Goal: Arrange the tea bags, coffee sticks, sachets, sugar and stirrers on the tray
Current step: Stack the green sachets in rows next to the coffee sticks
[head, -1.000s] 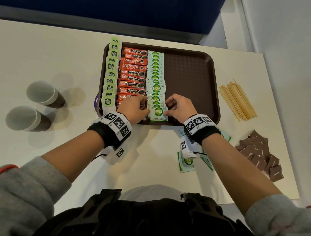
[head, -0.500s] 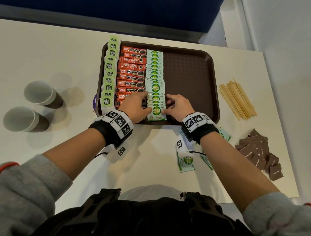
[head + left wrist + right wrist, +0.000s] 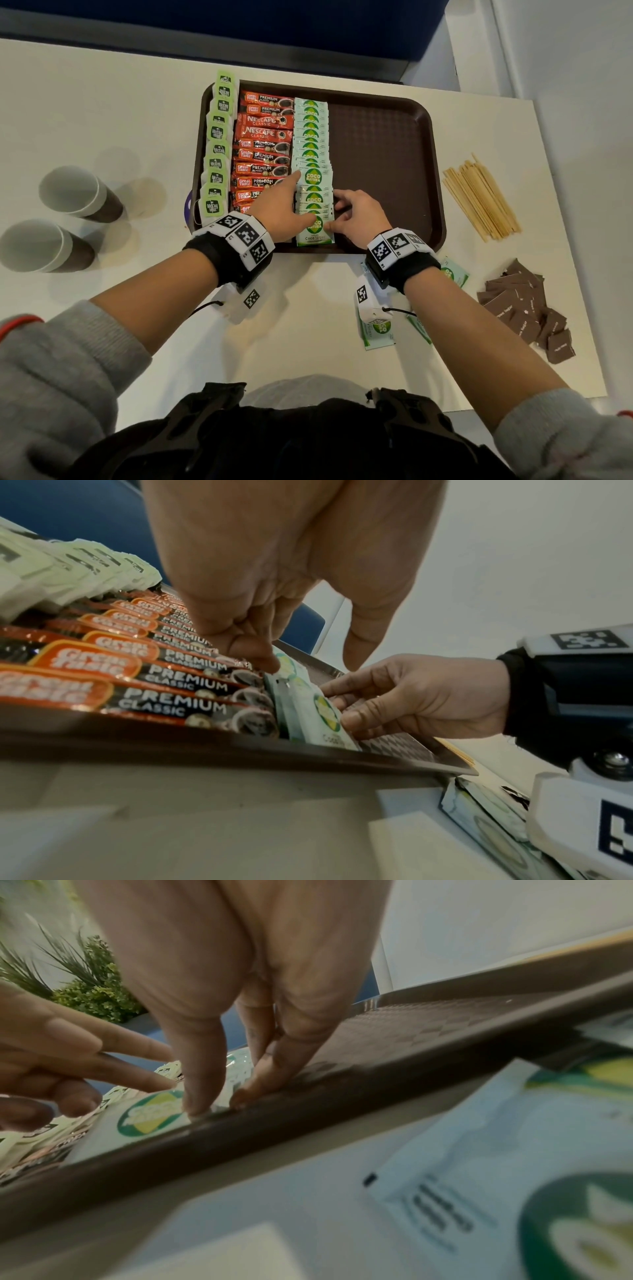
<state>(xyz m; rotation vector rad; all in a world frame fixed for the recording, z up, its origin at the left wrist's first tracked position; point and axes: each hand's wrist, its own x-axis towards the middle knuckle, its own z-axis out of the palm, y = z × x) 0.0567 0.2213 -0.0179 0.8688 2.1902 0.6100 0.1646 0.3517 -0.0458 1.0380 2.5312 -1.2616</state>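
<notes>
A brown tray (image 3: 383,144) carries green tea bags (image 3: 217,150) along its left rim, a column of red coffee sticks (image 3: 263,144) and an overlapping row of Coco Natura sachets (image 3: 311,137). My left hand (image 3: 287,195) lies over the near coffee sticks, its straight index finger touching the row's left edge. My right hand (image 3: 352,214) presses the row's right edge near the front; its thumb lies on the front sachet (image 3: 143,1118) and its fingers (image 3: 267,1074) on the tray floor. Wooden stirrers (image 3: 479,198) and brown sugar packets (image 3: 524,308) lie on the table at the right.
Loose Coco Natura sachets (image 3: 376,329) lie on the white table under my right wrist. Two paper cups (image 3: 78,195) (image 3: 44,245) stand at the left. The tray's right half is bare. A blue panel runs behind the table's far edge.
My left index finger has slid farther up the sachet row's left edge. My right hand has stayed at the row's right side, near the front.
</notes>
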